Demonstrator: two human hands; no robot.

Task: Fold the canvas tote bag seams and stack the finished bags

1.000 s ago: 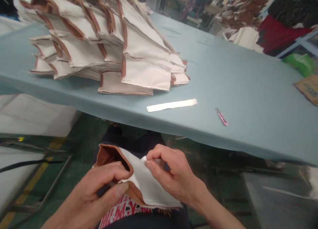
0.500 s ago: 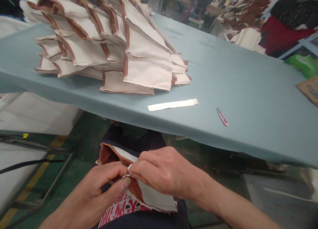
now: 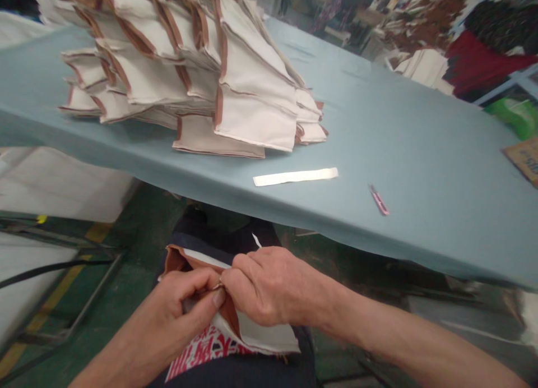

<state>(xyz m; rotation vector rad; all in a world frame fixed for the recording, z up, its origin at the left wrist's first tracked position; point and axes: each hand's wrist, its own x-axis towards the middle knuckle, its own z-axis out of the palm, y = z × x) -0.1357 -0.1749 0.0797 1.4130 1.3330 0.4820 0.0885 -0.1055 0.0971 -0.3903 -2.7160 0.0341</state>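
Head view, pinch: your left hand (image 3: 189, 301) holds the edge of a white-and-brown fabric piece (image 3: 272, 336) between thumb and forefinger.
Curled knuckles: your right hand (image 3: 267, 287) meets those fingertips, fingers bent in; you cannot tell what they grip.
Beyond the knuckles: a white sliver (image 3: 256, 240).
Lap: the fabric piece sits above red-and-white printed cloth (image 3: 200, 351).
Blue table (image 3: 424, 147): a white strip (image 3: 295, 177) near the edge, pink snips (image 3: 380, 201) right of it, stacked pieces (image 3: 256, 116) behind.
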